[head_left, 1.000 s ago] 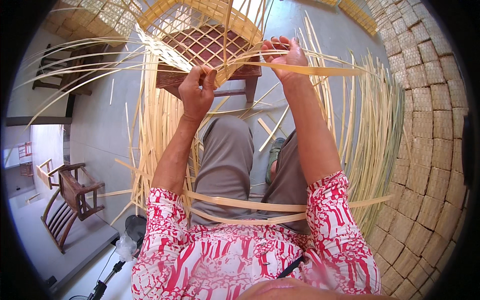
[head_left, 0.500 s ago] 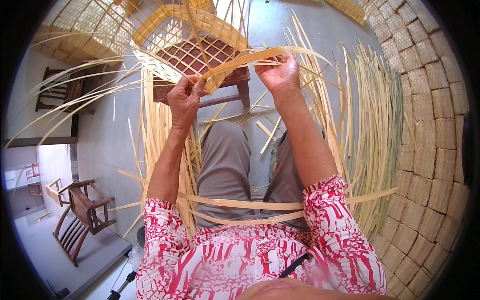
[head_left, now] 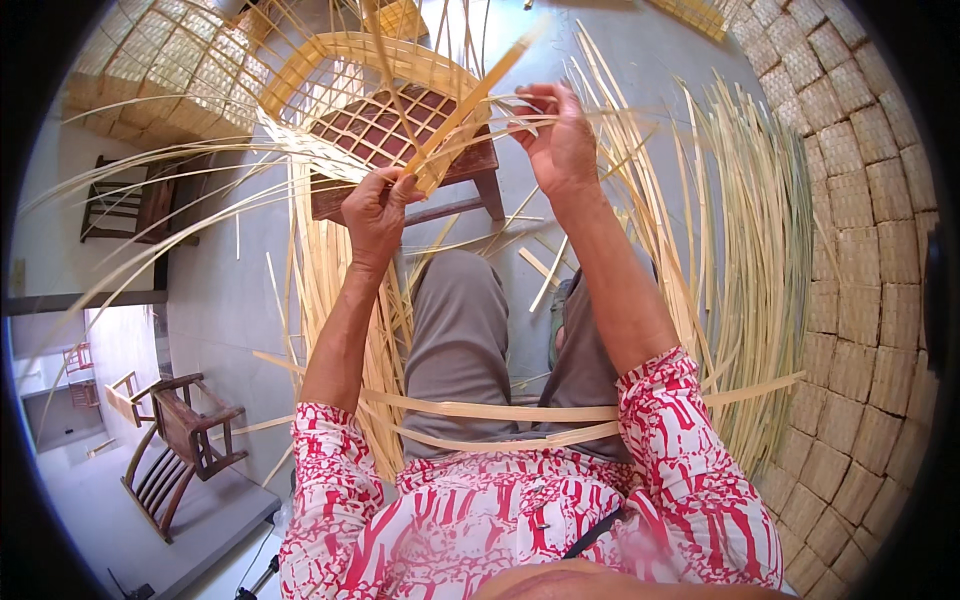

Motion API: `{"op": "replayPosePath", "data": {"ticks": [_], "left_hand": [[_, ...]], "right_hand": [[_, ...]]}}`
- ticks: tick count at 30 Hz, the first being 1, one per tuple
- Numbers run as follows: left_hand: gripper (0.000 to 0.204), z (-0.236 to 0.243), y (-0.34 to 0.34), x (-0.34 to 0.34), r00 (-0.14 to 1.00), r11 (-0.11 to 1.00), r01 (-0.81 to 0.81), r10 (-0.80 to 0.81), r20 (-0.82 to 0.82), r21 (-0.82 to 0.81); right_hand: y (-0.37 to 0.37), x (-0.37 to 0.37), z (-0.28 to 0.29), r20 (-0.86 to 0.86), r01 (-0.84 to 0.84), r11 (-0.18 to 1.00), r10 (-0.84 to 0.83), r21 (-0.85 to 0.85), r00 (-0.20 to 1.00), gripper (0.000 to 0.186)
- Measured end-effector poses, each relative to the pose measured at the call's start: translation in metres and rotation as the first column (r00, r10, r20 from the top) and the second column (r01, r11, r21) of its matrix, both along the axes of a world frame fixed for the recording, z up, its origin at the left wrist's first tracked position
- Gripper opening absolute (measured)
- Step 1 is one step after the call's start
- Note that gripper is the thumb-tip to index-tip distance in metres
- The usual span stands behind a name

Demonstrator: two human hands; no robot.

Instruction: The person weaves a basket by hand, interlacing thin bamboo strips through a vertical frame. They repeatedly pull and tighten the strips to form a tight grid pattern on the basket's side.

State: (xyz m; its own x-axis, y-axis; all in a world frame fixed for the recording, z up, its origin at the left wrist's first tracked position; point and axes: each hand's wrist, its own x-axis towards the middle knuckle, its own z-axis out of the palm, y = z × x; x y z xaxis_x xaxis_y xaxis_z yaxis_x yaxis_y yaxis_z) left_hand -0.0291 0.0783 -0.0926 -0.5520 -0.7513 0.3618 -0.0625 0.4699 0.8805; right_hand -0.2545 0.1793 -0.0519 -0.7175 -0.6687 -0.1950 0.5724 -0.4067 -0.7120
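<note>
Yellow basket (head_left: pixel 348 45), seemingly mid-weave: left fingers (head_left: pixel 376 186) pinch its corner (head_left: pixel 428 181); strips (head_left: pixel 502 99) beside right fingers (head_left: pixel 548 90), grip unclear; next likely wants tension.

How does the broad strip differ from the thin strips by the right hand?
The broad strip is wide; the thin strips are narrow. The broad strip slants upward from beside the left hand; the thin strips pass the right hand more sideways. Both look pale and yellowish.

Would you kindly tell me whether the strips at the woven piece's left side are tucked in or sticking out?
Sticking out: thin strips fan leftward from the woven piece, well past the left hand.
</note>
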Motion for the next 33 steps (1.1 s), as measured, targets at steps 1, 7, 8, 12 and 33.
{"op": "replayPosePath", "data": {"ticks": [1, 7, 8, 12, 33], "left_hand": [[0.014, -0.001, -0.002, 0.002, 0.999, 0.999, 0.039, -0.039, -0.030, -0.017], [0.013, 0.023, -0.021, 0.017, 0.947, 0.986, 0.121, -0.148, 0.285, 0.111], [0.012, 0.024, -0.025, 0.020, 0.939, 0.981, 0.130, -0.168, 0.299, 0.143], [0.010, 0.019, -0.049, 0.047, 0.904, 0.950, 0.114, -0.220, 0.368, 0.289], [0.017, 0.007, -0.090, 0.101, 0.858, 0.908, 0.317, -0.398, 0.326, 0.273]], "right_hand": [[0.002, 0.003, 0.000, -0.196, -0.066, 0.998, 0.069, 0.020, 0.978, 0.045], [0.018, 0.008, 0.005, -0.746, -0.211, 0.968, 0.238, 0.133, 0.622, 0.100], [0.022, 0.006, 0.000, -0.770, -0.246, 0.954, 0.287, 0.174, 0.570, 0.105], [0.024, 0.002, -0.016, -0.652, -0.489, 0.756, 0.639, 0.434, 0.408, 0.096], [-0.022, 0.048, -0.108, -0.211, -0.217, 0.974, 0.201, -0.057, 0.957, 0.015]]}}
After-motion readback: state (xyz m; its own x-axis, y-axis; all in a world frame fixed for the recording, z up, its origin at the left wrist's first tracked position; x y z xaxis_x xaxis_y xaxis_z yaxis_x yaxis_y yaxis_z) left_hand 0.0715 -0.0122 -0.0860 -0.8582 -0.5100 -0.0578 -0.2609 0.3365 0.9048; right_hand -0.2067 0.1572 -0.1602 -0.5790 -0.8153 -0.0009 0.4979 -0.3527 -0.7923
